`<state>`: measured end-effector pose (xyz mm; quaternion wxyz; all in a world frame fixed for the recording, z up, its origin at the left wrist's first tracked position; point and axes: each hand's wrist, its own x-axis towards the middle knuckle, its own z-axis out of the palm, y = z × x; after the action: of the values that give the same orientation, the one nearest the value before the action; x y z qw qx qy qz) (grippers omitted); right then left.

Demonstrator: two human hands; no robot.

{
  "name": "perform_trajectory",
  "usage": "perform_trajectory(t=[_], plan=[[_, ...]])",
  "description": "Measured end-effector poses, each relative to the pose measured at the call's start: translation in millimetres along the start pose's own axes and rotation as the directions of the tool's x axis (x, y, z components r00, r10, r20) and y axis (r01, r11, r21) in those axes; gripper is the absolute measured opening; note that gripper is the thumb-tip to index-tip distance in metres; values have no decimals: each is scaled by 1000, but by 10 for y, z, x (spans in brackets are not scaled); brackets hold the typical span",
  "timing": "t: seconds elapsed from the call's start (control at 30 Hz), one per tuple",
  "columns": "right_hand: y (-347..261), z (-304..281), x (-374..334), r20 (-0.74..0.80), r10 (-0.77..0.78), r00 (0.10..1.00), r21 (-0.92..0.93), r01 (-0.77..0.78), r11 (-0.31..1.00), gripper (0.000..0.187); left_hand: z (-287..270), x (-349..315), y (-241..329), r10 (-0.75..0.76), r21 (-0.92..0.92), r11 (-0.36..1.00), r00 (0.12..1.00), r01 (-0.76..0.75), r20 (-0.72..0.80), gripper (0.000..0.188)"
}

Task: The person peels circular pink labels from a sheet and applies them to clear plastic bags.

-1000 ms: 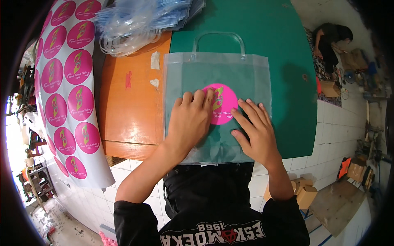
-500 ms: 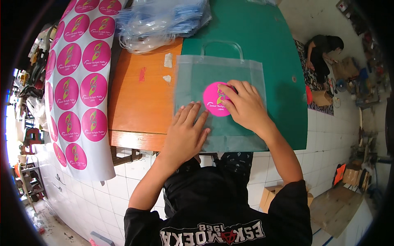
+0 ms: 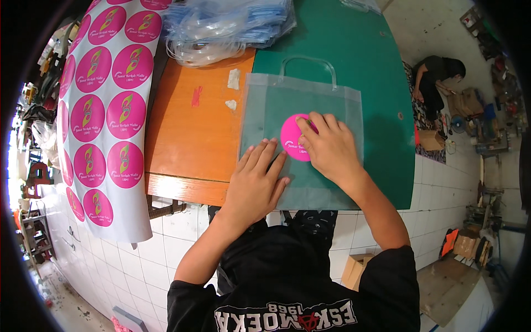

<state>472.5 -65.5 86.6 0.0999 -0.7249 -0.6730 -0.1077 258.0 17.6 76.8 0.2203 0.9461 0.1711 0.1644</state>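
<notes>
The table [image 3: 387, 149], orange on its left and green on its right, carried a clear handled bag [image 3: 268, 113] flat at its near edge, plastic bags [image 3: 238, 26] piled toward the far edge, and pale scraps [image 3: 233, 79] and a red patch [image 3: 197, 96] leftward.

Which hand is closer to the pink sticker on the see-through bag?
The right hand: its fingers rest on the pink sticker. The left hand lies spread on the see-through bag, by the sticker's lower-left edge.
</notes>
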Motion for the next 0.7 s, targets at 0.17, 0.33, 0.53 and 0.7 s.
perform_trajectory(t=[0.17, 0.33, 0.53, 0.7], plan=[[-34, 18, -16, -6, -7, 1000, -9, 7, 1000, 40, -23, -3, 16, -1, 12, 1000, 1000, 1, 2, 48], [-41, 22, -32, 4, 22, 1000, 9, -22, 1000, 39, -10, -9, 13, 12, 12, 1000, 1000, -12, -4, 48], [66, -15, -64, 18, 79, 997, 185, -81, 979, 35, 36, -25, 3, 6, 3, 1000, 999, -6, -33, 48], [51, -23, -100, 13, 83, 996, 239, -84, 967, 36, 43, -41, -1, -2, -3, 1000, 999, 2, -48, 48]])
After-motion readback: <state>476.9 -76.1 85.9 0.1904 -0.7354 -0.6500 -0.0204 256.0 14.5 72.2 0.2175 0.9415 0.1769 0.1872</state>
